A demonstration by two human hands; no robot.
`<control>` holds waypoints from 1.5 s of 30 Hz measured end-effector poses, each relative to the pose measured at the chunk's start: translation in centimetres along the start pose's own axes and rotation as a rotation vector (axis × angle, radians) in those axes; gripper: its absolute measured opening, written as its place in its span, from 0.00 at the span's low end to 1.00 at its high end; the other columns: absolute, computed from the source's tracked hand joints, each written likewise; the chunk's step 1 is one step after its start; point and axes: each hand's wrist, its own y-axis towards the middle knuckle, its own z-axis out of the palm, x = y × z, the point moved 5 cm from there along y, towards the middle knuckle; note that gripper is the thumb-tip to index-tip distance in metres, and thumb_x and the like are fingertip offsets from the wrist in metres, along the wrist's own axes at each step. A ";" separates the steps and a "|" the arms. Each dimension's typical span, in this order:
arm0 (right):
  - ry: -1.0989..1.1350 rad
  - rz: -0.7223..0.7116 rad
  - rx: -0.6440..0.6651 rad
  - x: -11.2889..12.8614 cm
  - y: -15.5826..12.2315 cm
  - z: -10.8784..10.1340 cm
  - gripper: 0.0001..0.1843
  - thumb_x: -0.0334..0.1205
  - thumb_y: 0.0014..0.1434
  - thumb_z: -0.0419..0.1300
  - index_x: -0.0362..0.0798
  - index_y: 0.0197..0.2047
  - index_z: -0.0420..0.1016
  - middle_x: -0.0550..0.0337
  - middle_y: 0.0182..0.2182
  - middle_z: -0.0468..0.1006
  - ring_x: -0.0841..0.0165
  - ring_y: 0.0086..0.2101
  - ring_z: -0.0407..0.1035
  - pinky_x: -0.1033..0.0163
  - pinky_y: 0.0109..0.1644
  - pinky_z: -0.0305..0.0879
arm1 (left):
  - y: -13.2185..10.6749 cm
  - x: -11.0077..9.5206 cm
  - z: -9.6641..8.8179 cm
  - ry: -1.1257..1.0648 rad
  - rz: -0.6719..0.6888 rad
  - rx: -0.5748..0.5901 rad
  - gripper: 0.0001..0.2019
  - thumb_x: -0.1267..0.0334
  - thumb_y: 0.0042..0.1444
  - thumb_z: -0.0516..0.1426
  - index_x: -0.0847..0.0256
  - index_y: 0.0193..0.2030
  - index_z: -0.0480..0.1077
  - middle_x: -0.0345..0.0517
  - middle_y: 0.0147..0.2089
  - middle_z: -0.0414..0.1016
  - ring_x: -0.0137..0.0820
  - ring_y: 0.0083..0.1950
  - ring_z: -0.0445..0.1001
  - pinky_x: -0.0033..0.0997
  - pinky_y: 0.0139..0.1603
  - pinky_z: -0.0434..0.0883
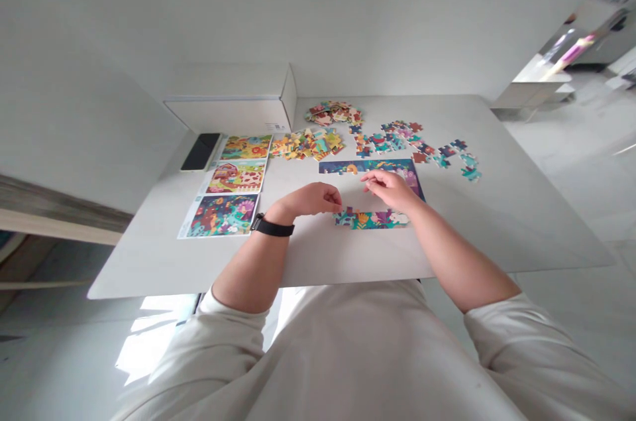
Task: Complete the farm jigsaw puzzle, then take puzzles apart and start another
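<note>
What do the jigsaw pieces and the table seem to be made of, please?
The jigsaw pieces look like stiff printed card, with a smooth, colourful printed face and clean die-cut edges; at this size, the exact board and coating cannot be confirmed. The table seems to have a pale stone or laminate top with a smooth, satin finish and a soft sheen; the look leaves open which.

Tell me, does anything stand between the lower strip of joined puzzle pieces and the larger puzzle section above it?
Yes. The person's right hand lies across the gap between the lower puzzle strip and the upper puzzle section, and the left hand reaches in at the gap's left end.
</note>
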 end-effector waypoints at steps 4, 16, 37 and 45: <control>-0.075 -0.002 0.023 0.2 -0.3 0.2 0.13 0.44 0.67 0.63 0.51 0.51 0.84 0.56 0.39 0.87 0.62 0.41 0.80 0.60 0.46 0.72 | 0.0 0.3 0.4 0.062 -0.084 0.045 0.17 0.48 0.49 0.68 0.58 0.40 0.82 0.41 0.31 0.79 0.27 0.28 0.67 0.27 0.26 0.61; -0.126 -0.026 0.081 1.2 -0.8 1.2 0.13 0.42 0.66 0.64 0.51 0.51 0.86 0.57 0.38 0.87 0.64 0.37 0.78 0.61 0.44 0.71 | -0.1 0.3 0.6 0.151 -0.157 -0.010 0.14 0.50 0.48 0.66 0.58 0.36 0.80 0.43 0.31 0.81 0.29 0.25 0.71 0.29 0.25 0.65; -0.242 -0.068 0.168 2.0 -1.1 2.1 0.14 0.33 0.66 0.62 0.54 0.50 0.87 0.60 0.39 0.89 0.64 0.38 0.81 0.60 0.46 0.70 | -0.5 -0.3 0.9 0.226 -0.162 -0.084 0.13 0.54 0.53 0.66 0.58 0.41 0.75 0.41 0.32 0.80 0.29 0.23 0.73 0.28 0.23 0.65; -0.405 -0.221 0.253 3.0 -1.6 3.3 0.12 0.32 0.63 0.67 0.52 0.49 0.86 0.57 0.40 0.83 0.64 0.37 0.75 0.61 0.45 0.65 | -0.2 0.1 0.6 0.339 -0.070 -0.120 0.12 0.54 0.49 0.69 0.56 0.35 0.76 0.39 0.31 0.79 0.31 0.29 0.74 0.29 0.29 0.64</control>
